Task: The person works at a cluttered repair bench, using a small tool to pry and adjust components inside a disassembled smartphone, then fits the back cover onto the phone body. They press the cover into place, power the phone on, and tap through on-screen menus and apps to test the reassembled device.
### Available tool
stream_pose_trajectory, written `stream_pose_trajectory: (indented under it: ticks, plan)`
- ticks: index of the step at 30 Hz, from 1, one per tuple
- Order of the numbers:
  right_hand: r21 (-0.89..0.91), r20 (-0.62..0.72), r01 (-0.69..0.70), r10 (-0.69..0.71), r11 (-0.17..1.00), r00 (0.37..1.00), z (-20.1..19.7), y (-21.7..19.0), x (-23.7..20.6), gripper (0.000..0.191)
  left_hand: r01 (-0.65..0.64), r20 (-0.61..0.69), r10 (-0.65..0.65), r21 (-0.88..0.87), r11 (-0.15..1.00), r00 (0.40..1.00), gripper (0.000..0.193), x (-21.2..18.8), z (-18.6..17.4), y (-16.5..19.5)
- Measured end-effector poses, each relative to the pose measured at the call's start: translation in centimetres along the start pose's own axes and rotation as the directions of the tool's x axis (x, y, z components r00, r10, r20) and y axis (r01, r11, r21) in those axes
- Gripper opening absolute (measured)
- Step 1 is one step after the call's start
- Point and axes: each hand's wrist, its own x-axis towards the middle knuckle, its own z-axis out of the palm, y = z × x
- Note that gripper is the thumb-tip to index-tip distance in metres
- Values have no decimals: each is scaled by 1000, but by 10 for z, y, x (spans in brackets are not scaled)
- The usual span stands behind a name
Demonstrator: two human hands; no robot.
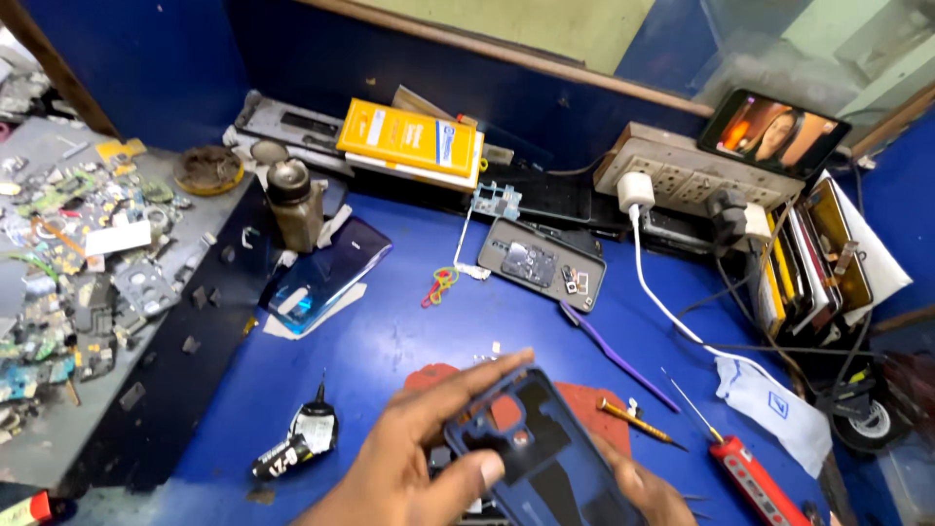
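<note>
Blue covers the workbench (409,331), and low in the middle of the view two bare hands hold a dark blue phone frame (545,453) just above it. The left hand (409,458) grips the frame's left edge, thumb pressed on the front and fingers stretched along the top. The right hand (638,492) is mostly hidden beneath the frame's lower right corner, fingers curled under it and supporting it. The frame is tilted, its camera cut-out near the top.

A red mat (584,399) lies on the bench under the hands. Just right of it lie a small screwdriver with a yellow handle (633,421) and a red-handled screwdriver (745,468), near a white cloth mask (774,404). A purple toothbrush (614,356) lies beyond the mat. Further back sits an opened phone (541,263), face down with its insides showing, and to its left a glossy blue back cover (326,273) beside a small metal bottle (292,200). A black glue tube (297,438) lies to the left of the hands.

At the rear, a yellow box (409,141) rests against the wall, and a white power strip (682,175) holds a white charger (636,190). A phone (774,131) with a lit screen leans above it. A grey side table (58,429) on the left is strewn with circuit boards.
</note>
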Motion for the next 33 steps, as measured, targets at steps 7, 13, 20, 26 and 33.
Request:
stream_pose_trajectory:
  ticks: [7, 13, 20, 26, 33]
  plan:
    - [-267, 22, 19, -14, 963, 1000, -31, -1, 7, 66, 49, 62, -65, 234, 971, 996, 61, 9, -3, -3]
    - [-716, 232, 258, -127, 649, 964, 13, -55, 5, 60, -57, -174, 79, 126, 990, 982, 52, 0, -15, -1]
    - [-888, 456, 457, 31, -48, 890, 80, -52, 22, 57, -33, -420, 164, 303, 952, 893, 33, -6, -31, 2]
    - [-886, 456, 458, 45, -72, 889, 97, -52, 26, 52, -17, -338, 225, 522, 853, 914, 27, -37, -15, 20]
    - [-876, 472, 477, 74, -70, 878, 95, -49, 25, 49, 150, -195, -25, 656, 739, 980, 36, -76, 1, 8]
